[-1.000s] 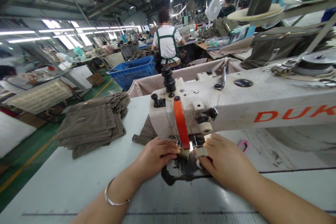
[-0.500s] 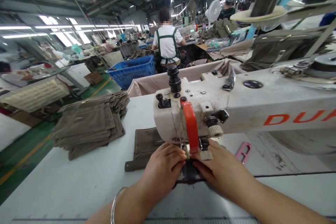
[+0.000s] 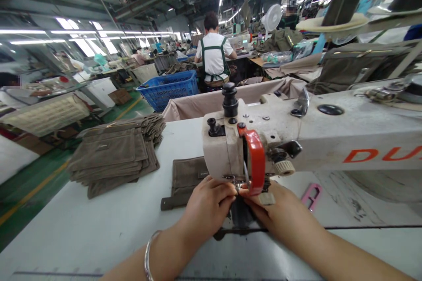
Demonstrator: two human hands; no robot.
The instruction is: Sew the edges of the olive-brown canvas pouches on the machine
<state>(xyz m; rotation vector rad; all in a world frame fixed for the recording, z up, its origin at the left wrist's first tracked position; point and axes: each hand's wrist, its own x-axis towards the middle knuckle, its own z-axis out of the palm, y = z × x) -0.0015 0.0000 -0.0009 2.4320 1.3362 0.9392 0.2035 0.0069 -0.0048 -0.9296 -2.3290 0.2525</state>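
Observation:
A white sewing machine (image 3: 296, 140) with a red guard (image 3: 256, 162) stands on the pale table (image 3: 82, 228). My left hand (image 3: 206, 206) and my right hand (image 3: 280, 213) meet under the machine head, fingers pinched together at the needle area. What they pinch is too small to make out. A brown fabric piece (image 3: 184, 180) lies flat just left of the machine head, beside my left hand. A silver bangle (image 3: 147, 257) circles my left wrist.
A stack of brown fabric pieces (image 3: 115, 153) sits at the table's left edge. Pink scissors (image 3: 311, 195) lie right of my right hand. A blue basket (image 3: 168, 88) and a person in a green apron (image 3: 214, 57) are behind. A beige cloth bin (image 3: 237, 92) lines the table's far edge.
The view has shifted, so the machine head sits further right. The brown fabric piece has come out from behind the machine head. Both hands stay pinched at the needle.

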